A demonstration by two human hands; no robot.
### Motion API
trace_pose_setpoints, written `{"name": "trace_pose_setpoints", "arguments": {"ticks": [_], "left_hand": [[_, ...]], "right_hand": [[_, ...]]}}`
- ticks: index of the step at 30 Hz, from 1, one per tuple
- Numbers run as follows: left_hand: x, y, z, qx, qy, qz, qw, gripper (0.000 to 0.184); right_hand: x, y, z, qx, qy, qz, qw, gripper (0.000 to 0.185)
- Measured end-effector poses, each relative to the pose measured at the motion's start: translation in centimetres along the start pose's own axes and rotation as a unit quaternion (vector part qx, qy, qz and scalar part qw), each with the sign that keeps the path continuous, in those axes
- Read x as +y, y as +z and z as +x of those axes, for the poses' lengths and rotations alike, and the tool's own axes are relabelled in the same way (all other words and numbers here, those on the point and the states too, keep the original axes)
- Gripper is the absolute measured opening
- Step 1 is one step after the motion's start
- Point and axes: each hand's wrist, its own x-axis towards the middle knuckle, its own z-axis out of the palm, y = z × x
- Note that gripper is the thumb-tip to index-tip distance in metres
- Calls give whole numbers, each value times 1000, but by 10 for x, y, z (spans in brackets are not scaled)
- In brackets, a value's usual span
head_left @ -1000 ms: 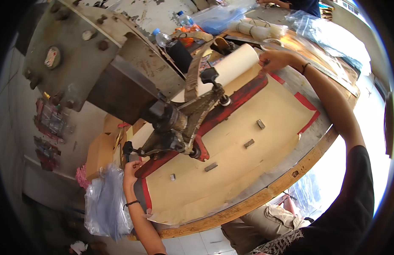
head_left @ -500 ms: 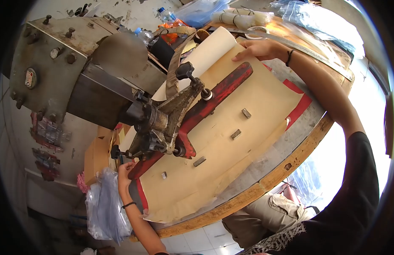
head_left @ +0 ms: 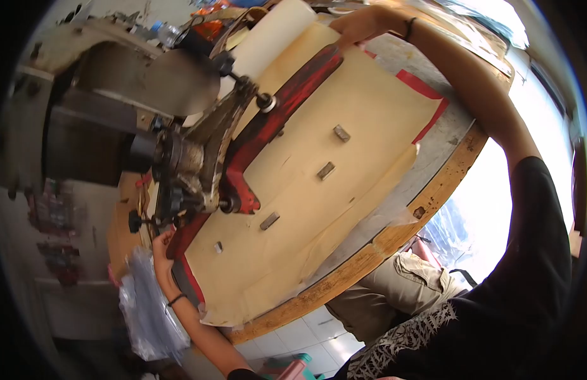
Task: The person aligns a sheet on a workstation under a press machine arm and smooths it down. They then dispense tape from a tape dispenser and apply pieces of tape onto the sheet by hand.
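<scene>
My right hand [head_left: 358, 25] is at the far end of the long red bar [head_left: 287, 95], beside a pale roll [head_left: 274, 37]; its fingers are closed, but what they grip is too small to make out. At the bar's near end, my left hand [head_left: 163, 244] touches or holds the edge, its fingertips partly hidden. Under the bar lies a tan sheet [head_left: 293, 253] with several small metal blocks [head_left: 341, 133] on it. A metal bracket with black knobs [head_left: 198, 158] joins the bar to the machine. Red strips [head_left: 426, 101] show at the sheet's corners.
The machine body [head_left: 84, 139] fills the left. A curved wooden table edge [head_left: 369, 253] runs along the near side. Clear plastic bags [head_left: 147, 310] hang at the lower left near a cardboard box [head_left: 120, 231]. A bottle [head_left: 163, 31] stands behind the machine.
The view has shifted, so the machine, bar and sheet appear further left and up. My right hand left the bar's far end for the sheet by the roll, then came back beside the bar.
</scene>
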Motion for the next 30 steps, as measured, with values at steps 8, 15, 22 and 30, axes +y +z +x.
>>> {"name": "trace_pose_setpoints", "arguments": {"ticks": [8,15,22,30], "left_hand": [[6,9,-2,19,21,0,1000,17],[9,11,-3,22,46,12,999,22],[5,9,3,22,5,-1,1000,26],[3,7,1,15,26,3,1000,20]], "right_hand": [[10,-14,-13,35,103,-6,994,20],[-6,-5,-16,56,126,-8,990,20],[-1,-10,-16,31,110,0,994,18],[-7,-6,-15,39,124,-8,992,16]]}}
